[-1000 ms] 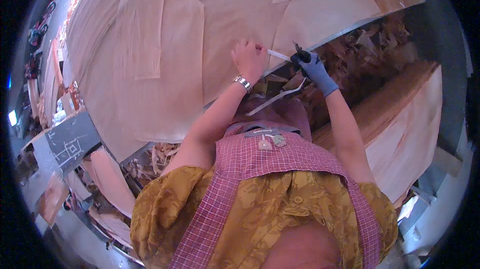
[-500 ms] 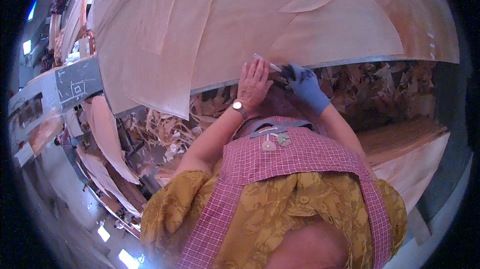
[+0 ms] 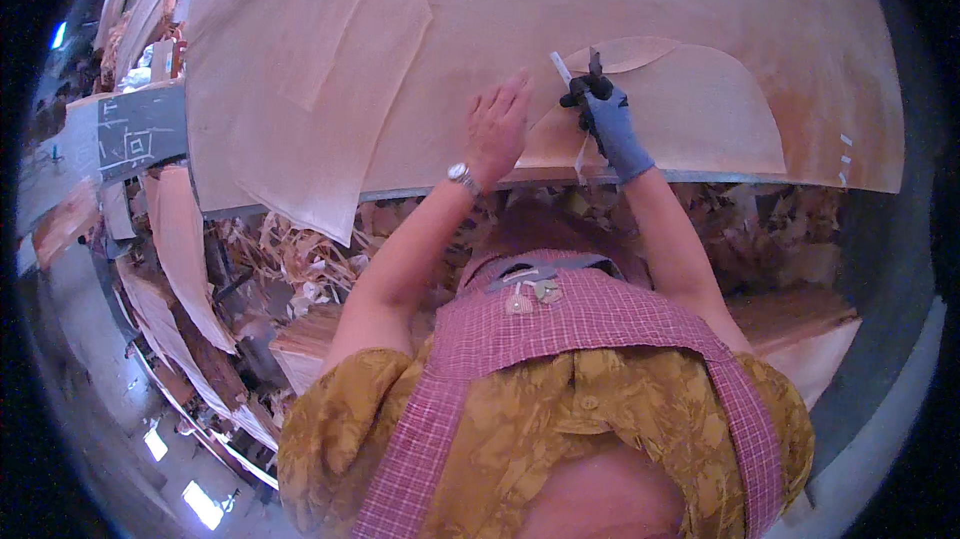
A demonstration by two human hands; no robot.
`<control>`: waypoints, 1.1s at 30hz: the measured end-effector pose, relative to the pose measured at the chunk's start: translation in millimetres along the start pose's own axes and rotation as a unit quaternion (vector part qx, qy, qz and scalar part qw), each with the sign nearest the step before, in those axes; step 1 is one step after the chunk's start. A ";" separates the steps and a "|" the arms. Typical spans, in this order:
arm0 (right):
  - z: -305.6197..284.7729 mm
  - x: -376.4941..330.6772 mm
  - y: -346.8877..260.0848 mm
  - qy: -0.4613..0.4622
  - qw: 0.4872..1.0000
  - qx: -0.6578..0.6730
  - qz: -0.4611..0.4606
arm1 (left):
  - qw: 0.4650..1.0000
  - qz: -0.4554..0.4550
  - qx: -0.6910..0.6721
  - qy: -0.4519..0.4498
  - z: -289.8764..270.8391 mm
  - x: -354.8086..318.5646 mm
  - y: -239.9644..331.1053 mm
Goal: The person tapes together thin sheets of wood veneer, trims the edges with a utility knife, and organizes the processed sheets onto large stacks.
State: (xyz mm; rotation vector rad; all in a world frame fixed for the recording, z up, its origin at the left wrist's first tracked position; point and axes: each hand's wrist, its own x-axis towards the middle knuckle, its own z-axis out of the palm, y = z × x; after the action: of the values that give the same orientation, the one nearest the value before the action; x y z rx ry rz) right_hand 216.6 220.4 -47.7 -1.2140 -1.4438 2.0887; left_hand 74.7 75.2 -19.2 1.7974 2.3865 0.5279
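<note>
My left hand [image 3: 495,129] is bare, with a watch [image 3: 460,175] on its wrist. Its fingers lie stretched out over a large pale wood veneer sheet [image 3: 480,9]. My right hand [image 3: 610,124] wears a blue glove with blackened fingers. It is closed around a slim white stick-shaped thing [image 3: 560,66], whose exact kind I cannot tell. One dark point, perhaps a gloved fingertip, sticks up beside it. Under this hand a thin pale strip [image 3: 582,159] hangs at the sheet's near edge. A curved, loose-edged veneer piece [image 3: 690,109] lies right of the glove.
Crumpled veneer scraps [image 3: 310,254] fill the gap below the table's near edge. Stacked veneer [image 3: 800,324] stands near my right side. At left are a grey beam [image 3: 150,134] with chalk marks and leaning veneer sheets [image 3: 185,249]. Another veneer piece [image 3: 310,149] overlaps the sheet's left part.
Both hands have moved apart. The right has risen from the near edge onto the sheet with the white stick-shaped thing; the left has let go near it and lies further left.
</note>
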 end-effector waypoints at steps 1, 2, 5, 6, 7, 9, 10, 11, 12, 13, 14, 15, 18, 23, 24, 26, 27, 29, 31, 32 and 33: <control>-0.5 1.9 3.5 0.005 1.000 -0.002 0.012 | 1.000 0.018 -0.003 -0.004 7.0 12.7 -1.1; -1.2 4.7 5.3 0.010 1.000 -0.002 0.023 | 0.999 0.049 -0.003 0.004 13.8 24.4 -0.8; 2.4 10.6 9.5 0.030 0.999 0.012 -0.013 | 0.993 0.114 0.022 0.009 31.9 43.7 -1.5; -0.6 8.1 7.9 0.032 0.997 -0.067 -0.008 | 0.992 0.116 0.048 -0.001 40.7 43.5 -4.0; -5.2 1.9 6.3 0.033 0.989 -0.146 -0.002 | 0.990 0.119 0.073 -0.011 48.5 44.0 -5.8; -20.0 -7.5 12.3 0.043 0.918 -0.374 -0.126 | 0.993 0.112 0.040 -0.012 53.6 45.3 -5.8; -27.0 -13.3 19.8 0.059 0.903 -0.405 -0.131 | 0.994 0.109 0.024 -0.014 53.6 43.9 -4.7; -28.6 -24.0 16.4 0.072 0.887 -0.436 -0.137 | 0.994 0.107 0.033 -0.012 51.5 41.1 -3.1; -29.8 -32.2 12.5 0.090 0.869 -0.465 -0.145 | 0.993 0.110 0.045 -0.008 48.1 43.1 -2.9; -35.5 -41.1 13.5 0.114 0.857 -0.479 -0.152 | 0.992 0.112 0.056 -0.004 45.8 46.0 -3.4; -41.1 -46.8 15.6 0.115 0.912 -0.374 -0.124 | 0.993 0.113 0.046 -0.003 46.6 46.6 -3.6; -46.8 -51.0 19.3 0.114 0.953 -0.264 -0.094 | 0.993 0.113 0.036 -0.002 48.5 46.2 -3.9; -68.6 -51.3 35.9 0.097 0.990 -0.085 -0.048 | 0.995 0.101 0.002 -0.024 44.8 49.4 -3.1; -57.5 -76.9 1.6 0.022 0.998 -0.044 -0.039 | 0.993 0.093 -0.015 -0.070 28.9 54.3 0.5; -54.5 -84.9 -2.1 0.030 0.999 -0.027 -0.023 | 0.993 0.098 -0.003 -0.072 26.2 55.1 3.0; -50.9 -103.6 -6.0 0.047 0.999 0.008 0.006 | 0.992 0.105 0.015 -0.069 23.2 54.8 6.6; -55.9 -111.2 1.5 0.075 0.997 0.026 0.022 | 0.992 0.109 0.021 -0.063 22.3 55.2 8.6; -68.4 -119.8 40.6 0.121 0.991 0.052 -0.006 | 0.994 0.092 0.010 -0.062 18.8 58.4 18.4; -73.6 -126.9 51.5 0.147 0.987 0.071 -0.006 | 0.996 0.045 -0.018 -0.071 13.4 63.2 33.1; -74.3 -129.0 45.3 0.149 0.986 0.078 0.007 | 0.994 0.095 -0.020 -0.042 23.2 60.2 38.9; -73.8 -130.5 41.4 0.153 0.984 0.084 0.019 | 0.989 0.146 -0.022 -0.012 34.5 57.8 45.0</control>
State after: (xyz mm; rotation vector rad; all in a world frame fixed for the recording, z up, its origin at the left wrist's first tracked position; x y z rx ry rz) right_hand 359.0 159.5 -33.5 -1.4273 -1.0939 1.9006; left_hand 108.7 148.0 -29.3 2.1347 2.0888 0.5779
